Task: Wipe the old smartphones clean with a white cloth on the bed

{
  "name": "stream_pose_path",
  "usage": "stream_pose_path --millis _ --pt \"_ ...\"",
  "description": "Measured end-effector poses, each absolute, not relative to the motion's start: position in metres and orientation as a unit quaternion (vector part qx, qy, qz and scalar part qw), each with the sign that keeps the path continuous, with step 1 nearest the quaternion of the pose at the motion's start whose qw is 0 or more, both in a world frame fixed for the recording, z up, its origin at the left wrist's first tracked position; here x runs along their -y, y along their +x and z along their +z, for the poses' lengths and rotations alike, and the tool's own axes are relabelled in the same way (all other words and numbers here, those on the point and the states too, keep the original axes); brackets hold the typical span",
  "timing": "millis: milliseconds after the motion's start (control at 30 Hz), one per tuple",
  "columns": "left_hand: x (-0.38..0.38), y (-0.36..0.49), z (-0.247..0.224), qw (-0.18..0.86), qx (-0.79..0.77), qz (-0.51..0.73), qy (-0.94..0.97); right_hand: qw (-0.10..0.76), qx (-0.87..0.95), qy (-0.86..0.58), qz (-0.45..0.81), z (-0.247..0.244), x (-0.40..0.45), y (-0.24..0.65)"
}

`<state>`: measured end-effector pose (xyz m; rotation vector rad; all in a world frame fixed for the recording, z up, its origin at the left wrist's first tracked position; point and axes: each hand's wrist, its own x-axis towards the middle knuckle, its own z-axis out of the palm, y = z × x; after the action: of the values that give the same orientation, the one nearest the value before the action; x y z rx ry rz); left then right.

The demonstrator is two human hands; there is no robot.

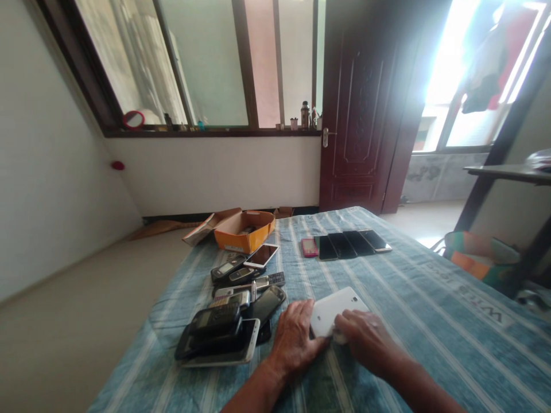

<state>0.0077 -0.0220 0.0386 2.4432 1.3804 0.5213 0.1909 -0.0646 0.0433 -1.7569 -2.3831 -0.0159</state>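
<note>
A white phone (333, 308), its back with the camera facing up, lies on the striped blue cloth (413, 327) in front of me. My left hand (295, 338) is wrapped round its left edge, thumb at the near corner. Bent over its near right part, my right hand (359, 335) presses a small pale thing, perhaps a wad of cloth, against the back. Its fingers are closed and mostly hide that thing. Left of my left hand is a pile of old phones (215, 324), some stacked on each other.
An open orange box (245, 232) stands at the table's far left edge. Another white phone (262, 256) lies near it. Several dark phones (344, 245) overlap in a row at the far side, beside a small pink item (309, 247).
</note>
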Motion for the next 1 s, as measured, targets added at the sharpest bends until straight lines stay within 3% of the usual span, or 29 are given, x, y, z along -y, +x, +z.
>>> stream_pose_path --millis 267,500,767,1000 --pt "0.023 0.008 0.038 0.135 -0.475 0.193 0.848 0.062 0.688 -0.722 -0.030 0.061 0.053 0.234" --pt "0.023 0.007 0.031 0.107 -0.461 0.192 0.860 0.154 0.843 -0.514 -0.029 0.045 0.059 0.177" --pt "0.025 0.008 0.035 0.103 -0.462 0.200 0.858 0.141 0.727 -0.672 -0.035 0.030 0.027 0.218" --pt "0.022 0.008 0.028 0.102 -0.448 0.230 0.858 0.176 0.845 -0.505 -0.018 0.030 0.035 0.161"
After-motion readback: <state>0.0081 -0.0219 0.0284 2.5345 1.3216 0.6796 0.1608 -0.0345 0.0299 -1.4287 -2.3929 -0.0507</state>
